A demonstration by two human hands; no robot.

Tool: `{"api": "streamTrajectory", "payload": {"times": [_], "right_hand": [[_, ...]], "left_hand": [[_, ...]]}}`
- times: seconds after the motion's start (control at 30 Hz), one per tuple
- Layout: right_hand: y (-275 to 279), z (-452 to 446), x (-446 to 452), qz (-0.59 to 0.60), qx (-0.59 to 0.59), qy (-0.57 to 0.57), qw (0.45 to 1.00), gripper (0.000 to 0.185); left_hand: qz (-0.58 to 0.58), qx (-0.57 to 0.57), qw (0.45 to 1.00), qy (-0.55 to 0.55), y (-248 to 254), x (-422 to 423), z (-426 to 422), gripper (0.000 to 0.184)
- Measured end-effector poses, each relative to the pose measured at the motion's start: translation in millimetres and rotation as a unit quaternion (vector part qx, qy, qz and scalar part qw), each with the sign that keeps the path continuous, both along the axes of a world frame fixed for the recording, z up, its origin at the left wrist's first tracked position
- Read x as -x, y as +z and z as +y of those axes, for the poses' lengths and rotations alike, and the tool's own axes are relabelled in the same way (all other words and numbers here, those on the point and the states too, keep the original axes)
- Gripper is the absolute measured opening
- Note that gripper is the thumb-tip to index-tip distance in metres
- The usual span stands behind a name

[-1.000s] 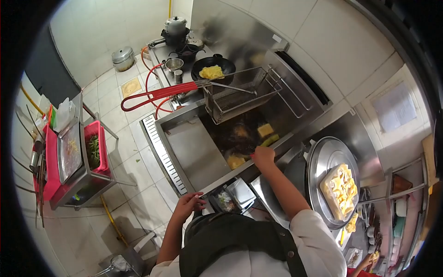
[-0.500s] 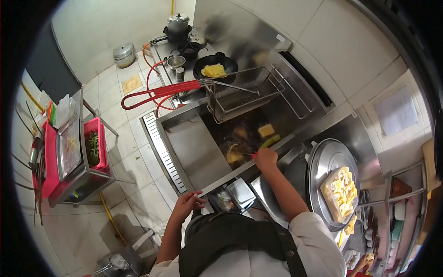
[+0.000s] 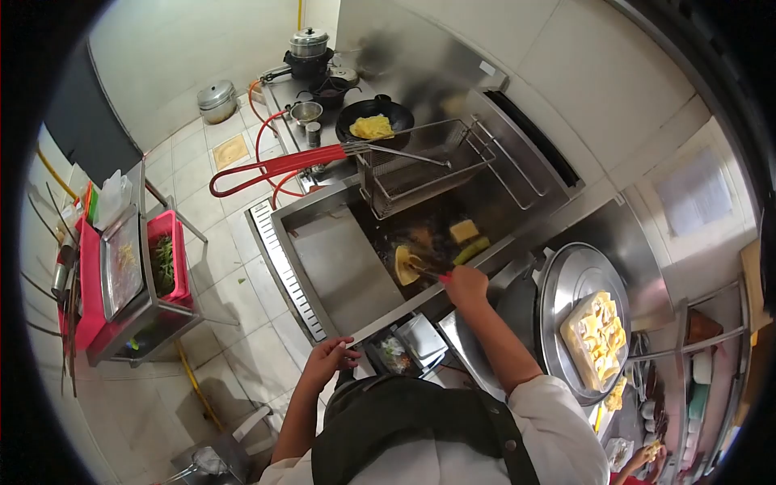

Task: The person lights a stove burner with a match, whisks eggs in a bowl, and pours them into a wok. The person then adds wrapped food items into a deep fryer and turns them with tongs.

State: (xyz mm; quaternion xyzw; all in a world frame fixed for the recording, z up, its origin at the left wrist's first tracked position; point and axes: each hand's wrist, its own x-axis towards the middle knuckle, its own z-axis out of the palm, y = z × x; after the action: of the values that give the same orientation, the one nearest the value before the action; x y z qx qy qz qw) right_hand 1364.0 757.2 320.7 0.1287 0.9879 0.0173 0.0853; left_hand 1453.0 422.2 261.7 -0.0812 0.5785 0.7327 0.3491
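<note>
Red shows at the near end of the tool (image 3: 432,275) that our right hand (image 3: 466,288) grasps over the fryer (image 3: 335,263); its far end meets a yellow piece (image 3: 405,265) in the dark liquid. Our left hand (image 3: 330,359) is half curled near the fryer's front corner, and we cannot tell whether it grips anything. Beside the near rim we see a green piece (image 3: 471,250), with a square yellow block (image 3: 464,231) next to it, near the wire basket (image 3: 428,178).

Fryer (image 3: 339,260): smooth metal, softly reflective on my feed
Basket (image 3: 420,167): metal wire mesh, dull
Basket handle (image 3: 307,159): glossy red, plastic-looking to me
Round lid (image 3: 571,275): shiny metal
Apron (image 3: 380,414): matt cloth
</note>
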Motion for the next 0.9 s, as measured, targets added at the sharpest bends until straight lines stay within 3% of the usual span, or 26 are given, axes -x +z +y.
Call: {"api": "streamTrajectory", "payload": {"times": [0.37,0.53,0.77,0.9], "right_hand": [[7,-11,14,-0.025,0.023,-0.02,0.999,0.028],[17,22,29,0.072,-0.009,-0.033,0.997,0.018],[-40,42,83,-0.007,-0.077,0.015,0.997,0.016],[-84,39,110,-0.047,-0.071,-0.019,0.996,0.014]], "left_hand": [[0.009,-0.007,1.0,-0.027,6,1,5,0.034],[0.014,-0.003,1.0,-0.013,8,-3,5,0.035],[0.008,0.009,1.0,0.008,16,-8,-6,0.035],[0.0,0.005,0.999,0.037,12,-9,-15,0.034]]}}
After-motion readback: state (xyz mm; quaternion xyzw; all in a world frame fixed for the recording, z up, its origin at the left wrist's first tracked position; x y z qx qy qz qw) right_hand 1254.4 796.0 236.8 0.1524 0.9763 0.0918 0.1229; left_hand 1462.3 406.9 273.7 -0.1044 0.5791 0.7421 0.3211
